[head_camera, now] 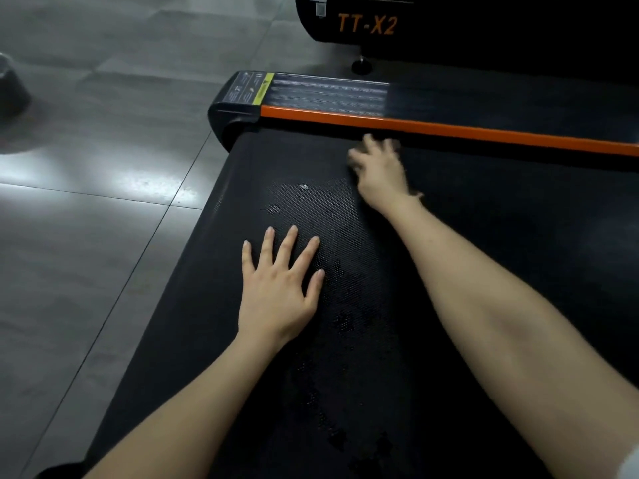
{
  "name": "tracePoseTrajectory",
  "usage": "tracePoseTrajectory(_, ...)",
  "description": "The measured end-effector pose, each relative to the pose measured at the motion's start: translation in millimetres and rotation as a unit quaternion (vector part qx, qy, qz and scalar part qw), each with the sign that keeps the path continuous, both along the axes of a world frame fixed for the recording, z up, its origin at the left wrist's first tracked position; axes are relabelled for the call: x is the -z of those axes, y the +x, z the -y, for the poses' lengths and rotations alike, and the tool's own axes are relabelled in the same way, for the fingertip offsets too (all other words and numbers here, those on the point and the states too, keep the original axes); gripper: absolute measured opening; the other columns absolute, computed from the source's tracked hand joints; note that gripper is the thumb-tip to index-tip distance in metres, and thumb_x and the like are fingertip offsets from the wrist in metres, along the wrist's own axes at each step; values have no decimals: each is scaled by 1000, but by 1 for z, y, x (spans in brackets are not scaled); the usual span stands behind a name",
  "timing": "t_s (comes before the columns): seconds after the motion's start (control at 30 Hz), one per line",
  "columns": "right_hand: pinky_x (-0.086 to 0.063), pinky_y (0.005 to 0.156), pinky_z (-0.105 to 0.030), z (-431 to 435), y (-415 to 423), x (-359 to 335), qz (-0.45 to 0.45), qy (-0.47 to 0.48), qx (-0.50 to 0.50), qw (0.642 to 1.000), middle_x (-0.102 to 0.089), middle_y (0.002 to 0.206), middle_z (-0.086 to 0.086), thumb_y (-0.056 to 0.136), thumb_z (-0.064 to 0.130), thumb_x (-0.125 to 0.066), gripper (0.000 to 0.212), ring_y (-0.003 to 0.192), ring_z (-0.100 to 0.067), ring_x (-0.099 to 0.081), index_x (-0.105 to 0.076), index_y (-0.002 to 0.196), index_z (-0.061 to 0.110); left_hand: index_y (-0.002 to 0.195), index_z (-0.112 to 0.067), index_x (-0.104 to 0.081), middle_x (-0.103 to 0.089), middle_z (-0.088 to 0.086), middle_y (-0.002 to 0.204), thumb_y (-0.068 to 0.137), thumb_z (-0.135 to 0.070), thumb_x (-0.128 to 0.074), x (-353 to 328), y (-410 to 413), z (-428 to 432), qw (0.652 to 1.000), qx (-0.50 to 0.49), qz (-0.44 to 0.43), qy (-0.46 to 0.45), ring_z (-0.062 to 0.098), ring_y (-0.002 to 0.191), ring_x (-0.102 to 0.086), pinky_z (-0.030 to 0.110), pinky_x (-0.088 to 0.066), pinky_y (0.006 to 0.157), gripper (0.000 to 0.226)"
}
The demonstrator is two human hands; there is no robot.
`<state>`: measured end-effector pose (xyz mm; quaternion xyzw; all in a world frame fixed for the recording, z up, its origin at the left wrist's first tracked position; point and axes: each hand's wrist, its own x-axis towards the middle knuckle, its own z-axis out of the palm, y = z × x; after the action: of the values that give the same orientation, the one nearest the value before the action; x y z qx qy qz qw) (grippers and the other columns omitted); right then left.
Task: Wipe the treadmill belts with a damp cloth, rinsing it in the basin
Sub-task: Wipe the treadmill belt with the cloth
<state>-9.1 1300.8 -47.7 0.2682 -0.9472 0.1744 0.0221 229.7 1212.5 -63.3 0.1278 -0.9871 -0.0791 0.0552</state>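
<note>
Hands come first in the head view: we count two, both bare, each on a bare arm reaching in from the bottom. The left hand (276, 292) lies flat on the belt (484, 236), palm down. We count all five fingers, straight and spread wide, so its grip is open and holds nothing. The right hand (378, 171) is farther up the belt, just beside the orange rail (466, 129). It is blurred. We see dark smudges (356, 157) at its fingertips and by its wrist. They may be a cloth under the palm, but we cannot tell. So we cannot tell if its grip is open or closed on something.

We count one belt. It is black with tiny dots and lies under both hands. Between the hands we see a few shiny wet spots (304, 198) on it. One orange rail runs along its far side, with one black end cap (231, 114) at the rail's left end and one sticker (252, 88) with a yellow stripe on the cap.

We count two machines: this one and a second black machine (449, 25) at the top, marked TT-X2 in orange. The floor (86, 219) is grey tile. One dark round thing (10, 88) sits at its left edge, too blurred to name.
</note>
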Motion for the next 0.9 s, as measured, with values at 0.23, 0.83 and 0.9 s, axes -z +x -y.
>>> tracePoseTrajectory(0.23, -26, 110, -51, -77, 90, 6, -17, -11, -183, 983, -28, 153, -5, 96, 13, -48, 40, 142, -35, -20, -51, 135, 20, 146, -36, -31, -26, 2, 156, 89, -58, -11, 0, 2, 2, 1000, 3, 8, -4, 29, 146, -12, 54, -3, 116, 64)
tracePoseTrajectory(0.83, -29, 105, -62, -185, 166, 3, -50, 14, -116, 992, -42, 143, -17, 85, 5, -43, 46, 132, -45, -34, -57, 128, 13, 149, -36, -20, -16, 0, 159, 87, -59, -1, 3, 5, 2, 1000, 7, 14, -19, 29, 146, -4, 53, 3, 116, 69)
tracePoseTrajectory(0.9, -19, 114, -52, -199, 146, -3, -18, 1, 16, 1000, -32, 150, -12, 96, 13, -45, 39, 140, -38, -22, -50, 135, 17, 149, -36, -20, -15, 1, 159, 94, -55, -11, 4, 4, 1, 1000, 4, 16, -17, 29, 146, -3, 53, 3, 116, 59)
